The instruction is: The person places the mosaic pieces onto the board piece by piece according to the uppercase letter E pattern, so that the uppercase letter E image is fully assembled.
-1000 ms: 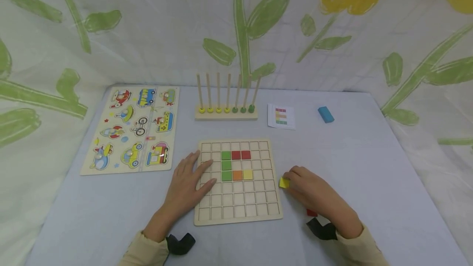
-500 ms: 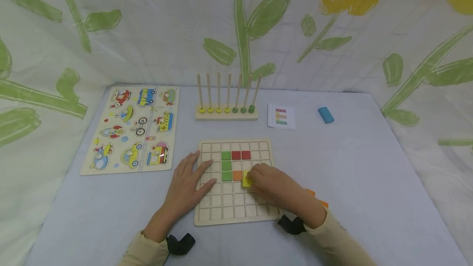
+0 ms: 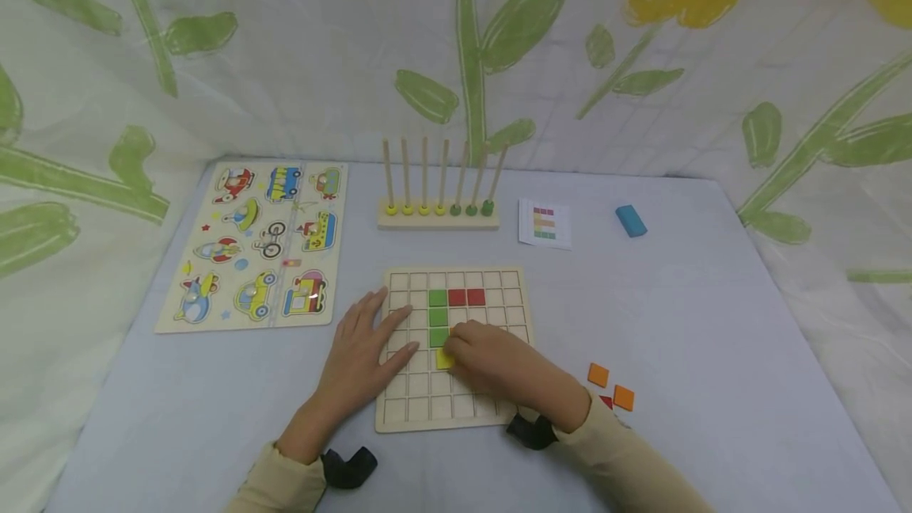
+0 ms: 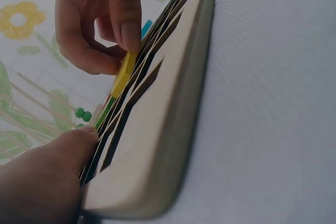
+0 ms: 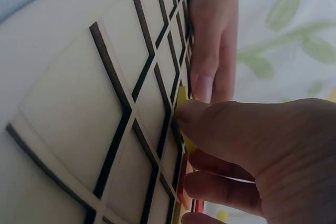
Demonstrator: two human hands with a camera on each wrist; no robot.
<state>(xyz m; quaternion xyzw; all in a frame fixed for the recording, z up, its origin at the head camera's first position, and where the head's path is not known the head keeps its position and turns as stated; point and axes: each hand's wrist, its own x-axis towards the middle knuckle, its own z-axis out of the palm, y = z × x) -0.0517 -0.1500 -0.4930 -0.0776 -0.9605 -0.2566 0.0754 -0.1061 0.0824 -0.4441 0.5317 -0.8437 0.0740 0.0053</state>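
A wooden grid board (image 3: 420, 412) lies in front of me in the head view. My left hand (image 3: 359, 356) rests on its left edge with fingers spread. Thumb and fingers of my right hand (image 3: 502, 362) pinch a yellow square tile (image 3: 444, 359) just below the lowest of several green tiles (image 3: 438, 317). In the left wrist view this yellow tile (image 4: 124, 76) stands tilted, its lower end close over the grid. Two red tiles (image 3: 466, 298) sit in the row of the top green one. The right hand hides most of the cells right of the bottom green tile.
Two orange tiles (image 3: 610, 386) and a partly hidden red tile (image 3: 606, 401) lie by the right sleeve. Behind the board stand a peg stand with beads (image 3: 438, 222), a printed card (image 3: 545, 225) and a blue block (image 3: 631, 221). A vehicle puzzle (image 3: 249, 260) lies left.
My right hand has carried the yellow tile from right of the board leftward over the grid, past the orange and yellow tiles there. The left hand has stayed in place.
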